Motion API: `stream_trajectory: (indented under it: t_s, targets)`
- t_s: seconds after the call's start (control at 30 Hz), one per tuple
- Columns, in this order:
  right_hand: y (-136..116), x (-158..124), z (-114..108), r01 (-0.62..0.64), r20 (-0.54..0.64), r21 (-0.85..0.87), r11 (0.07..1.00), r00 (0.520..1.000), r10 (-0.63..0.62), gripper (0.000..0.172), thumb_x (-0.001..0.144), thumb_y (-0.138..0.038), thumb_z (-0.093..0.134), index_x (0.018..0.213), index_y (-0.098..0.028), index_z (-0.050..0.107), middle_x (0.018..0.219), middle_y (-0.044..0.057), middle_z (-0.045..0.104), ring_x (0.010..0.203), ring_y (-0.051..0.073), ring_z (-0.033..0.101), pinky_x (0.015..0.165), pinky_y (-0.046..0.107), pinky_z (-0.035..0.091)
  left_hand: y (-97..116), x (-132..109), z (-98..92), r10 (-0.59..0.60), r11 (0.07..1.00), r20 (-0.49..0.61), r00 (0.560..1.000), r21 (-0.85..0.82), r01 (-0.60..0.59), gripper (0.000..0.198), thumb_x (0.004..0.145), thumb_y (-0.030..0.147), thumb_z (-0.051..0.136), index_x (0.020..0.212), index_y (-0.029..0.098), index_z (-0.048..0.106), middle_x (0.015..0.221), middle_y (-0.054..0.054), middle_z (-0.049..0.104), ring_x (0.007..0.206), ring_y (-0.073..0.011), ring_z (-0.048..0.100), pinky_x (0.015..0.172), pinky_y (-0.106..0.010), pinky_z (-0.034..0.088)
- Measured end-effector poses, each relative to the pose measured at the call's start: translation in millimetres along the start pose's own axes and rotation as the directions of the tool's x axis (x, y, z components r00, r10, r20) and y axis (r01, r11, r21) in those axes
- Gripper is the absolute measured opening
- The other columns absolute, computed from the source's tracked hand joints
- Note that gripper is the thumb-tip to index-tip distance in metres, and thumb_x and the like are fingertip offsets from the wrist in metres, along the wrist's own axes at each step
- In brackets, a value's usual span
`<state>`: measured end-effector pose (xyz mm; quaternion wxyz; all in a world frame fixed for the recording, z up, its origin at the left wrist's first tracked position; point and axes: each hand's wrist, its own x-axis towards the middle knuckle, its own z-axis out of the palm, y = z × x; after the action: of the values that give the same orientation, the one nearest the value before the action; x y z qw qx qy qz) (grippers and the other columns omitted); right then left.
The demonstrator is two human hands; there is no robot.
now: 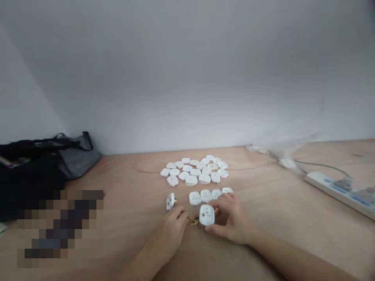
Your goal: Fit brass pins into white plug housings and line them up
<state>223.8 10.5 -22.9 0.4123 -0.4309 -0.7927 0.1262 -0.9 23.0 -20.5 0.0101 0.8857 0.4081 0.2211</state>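
Right hand pinches a white plug adapter between thumb and fingers, held steady on edge. Left hand curls beside loose brass parts, grip unclear. A second adapter lies just left; a short row of adapters and a heap of adapters sit beyond on the wooden table.

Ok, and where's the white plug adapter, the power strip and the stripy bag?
White plug adapter [206, 215]: head view, on its round face.
Power strip [318, 182]: head view, on its white casing.
Stripy bag [79, 158]: head view, on its striped side.
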Motion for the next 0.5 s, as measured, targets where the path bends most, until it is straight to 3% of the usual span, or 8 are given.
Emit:
stream_trajectory:
  t_s: [0.13, 0.3, 0.4, 0.5]
  targets:
    - [-1, 0, 0, 0.013, -0.004, 0.019, 1.000, 1.000, -0.013, 0.041, 0.062, -0.044, 0.074, 0.096, -0.024, 0.064, 0.079, 0.002, 0.065, 0.077, 0.021, 0.057, 0.082, 0.041, 0.034, 2, -3, -4.6, -0.037, 0.999, -0.016, 0.999, -0.033, 0.037, 0.019, 0.086, 0.012, 0.045, 0.088, 0.018, 0.062, 0.088, -0.005, 0.062, 0.079, -0.0184, 0.063, 0.073, -0.028, 0.053]
    - [-3, 1, -1, -0.002, 0.025, 0.034, 0.999, 1.000, 0.001, 0.038, 0.061, -0.043, 0.075, 0.093, -0.024, 0.064, 0.077, 0.002, 0.064, 0.075, 0.021, 0.057, 0.081, 0.040, 0.034, 0, -1, -3.2, -0.055, 0.998, 0.024, 0.998, 0.024, 0.054, 0.022, 0.086, 0.010, 0.045, 0.075, 0.017, 0.062, 0.078, -0.004, 0.062, 0.070, -0.0180, 0.064, 0.065, -0.027, 0.053]
    - [-5, 1, -3, 0.007, 0.045, 0.049, 0.999, 0.999, -0.009, 0.038, 0.063, -0.044, 0.073, 0.094, -0.024, 0.064, 0.078, 0.001, 0.065, 0.075, 0.021, 0.056, 0.081, 0.039, 0.033, 2, -1, -9.3, -0.036, 0.999, -0.067, 0.997, -0.033, 0.034, 0.020, 0.088, 0.013, 0.043, 0.084, 0.018, 0.062, 0.079, -0.004, 0.065, 0.072, -0.0192, 0.065, 0.065, -0.028, 0.051]
    - [-8, 2, -3, 0.034, 0.071, 0.071, 0.997, 0.997, -0.039, 0.038, 0.063, -0.046, 0.072, 0.094, -0.025, 0.063, 0.078, 0.001, 0.065, 0.075, 0.020, 0.056, 0.080, 0.038, 0.033, 8, 0, -18.1, -0.063, 0.977, -0.172, 0.983, -0.211, 0.026, 0.016, 0.089, 0.017, 0.045, 0.090, 0.020, 0.061, 0.081, -0.002, 0.067, 0.073, -0.0167, 0.065, 0.066, -0.025, 0.050]
